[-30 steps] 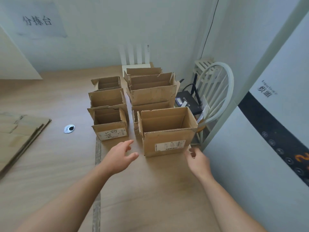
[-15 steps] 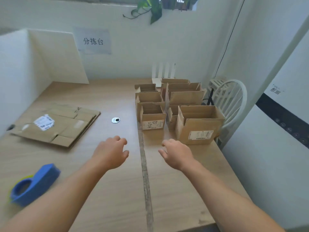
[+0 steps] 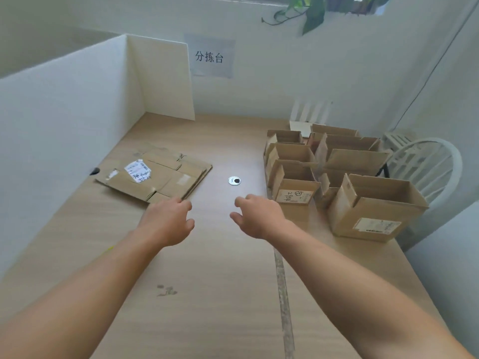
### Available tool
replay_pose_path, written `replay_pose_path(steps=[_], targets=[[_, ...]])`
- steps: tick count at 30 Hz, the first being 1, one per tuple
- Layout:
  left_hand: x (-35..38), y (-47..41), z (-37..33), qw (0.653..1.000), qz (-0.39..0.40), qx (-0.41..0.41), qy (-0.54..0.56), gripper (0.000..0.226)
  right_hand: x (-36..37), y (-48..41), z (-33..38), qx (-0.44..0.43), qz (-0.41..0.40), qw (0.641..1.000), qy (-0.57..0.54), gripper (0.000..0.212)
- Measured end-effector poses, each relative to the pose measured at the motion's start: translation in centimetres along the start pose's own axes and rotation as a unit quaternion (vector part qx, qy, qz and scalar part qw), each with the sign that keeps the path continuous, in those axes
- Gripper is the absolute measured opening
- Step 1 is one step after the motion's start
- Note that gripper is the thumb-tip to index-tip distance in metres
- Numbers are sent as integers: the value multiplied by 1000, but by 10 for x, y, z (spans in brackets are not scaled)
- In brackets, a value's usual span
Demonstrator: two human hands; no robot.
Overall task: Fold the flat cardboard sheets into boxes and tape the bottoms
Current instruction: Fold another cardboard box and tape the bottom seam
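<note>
Looking down, we have the wooden table [image 3: 207, 320] filling most of the view, with a pale seam strip [image 3: 283, 294] running along it on our right. A white partition [image 3: 64, 112] walls off the table's left side and bends round at the far corner. On the right part of the table stand the open boxes [image 3: 337, 161], packed close together in two rows, tops open. The nearest and biggest of them [image 3: 373, 211] bears a printed label on its front, and the small box [image 3: 295, 187] just left of it has a handwritten one. A white chair [image 3: 427, 164] stands beyond the table's right edge, behind the boxes.

The flat cardboard sheets [image 3: 160, 177] lie stacked on the left part of the table, close to the partition, with a white sticker on the top sheet.

Our left hand [image 3: 167, 221] hovers at the near corner of that stack, fingers loosely curled and holding nothing; we cannot tell whether its fingertips touch the cardboard. Our right hand [image 3: 259, 218] hangs above bare wood near the small box, fingers loosely bent and spread, also holding nothing.

A paper sign [image 3: 209, 57] is fixed to the far wall. A metal grommet [image 3: 234, 181] sits in the tabletop between the stack and the boxes.
</note>
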State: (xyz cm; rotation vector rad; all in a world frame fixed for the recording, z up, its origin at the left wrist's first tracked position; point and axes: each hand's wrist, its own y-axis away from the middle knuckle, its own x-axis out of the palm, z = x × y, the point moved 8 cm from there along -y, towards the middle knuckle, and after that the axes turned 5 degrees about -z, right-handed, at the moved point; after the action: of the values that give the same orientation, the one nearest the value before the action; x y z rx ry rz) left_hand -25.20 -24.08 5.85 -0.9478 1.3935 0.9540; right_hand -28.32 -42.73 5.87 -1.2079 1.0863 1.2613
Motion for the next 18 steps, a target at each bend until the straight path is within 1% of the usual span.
replay_pose_path(steps=[6,11,13,16,18], targets=[[1,-30,59,1000,2,-31,2,40,16,-59,29,-20,19,1000,0,40],[22,-49,123,997,27,-75,6,40,43,-113,64,-46,49,998,-9,40],[31,-57,150,995,44,-85,6,42,61,-132,82,-47,73,996,-13,40],[48,-87,195,994,56,-90,7,41,91,-163,106,-34,108,993,-28,38],[61,-117,230,993,54,-99,25,40,111,-190,115,4,133,990,-55,39]])
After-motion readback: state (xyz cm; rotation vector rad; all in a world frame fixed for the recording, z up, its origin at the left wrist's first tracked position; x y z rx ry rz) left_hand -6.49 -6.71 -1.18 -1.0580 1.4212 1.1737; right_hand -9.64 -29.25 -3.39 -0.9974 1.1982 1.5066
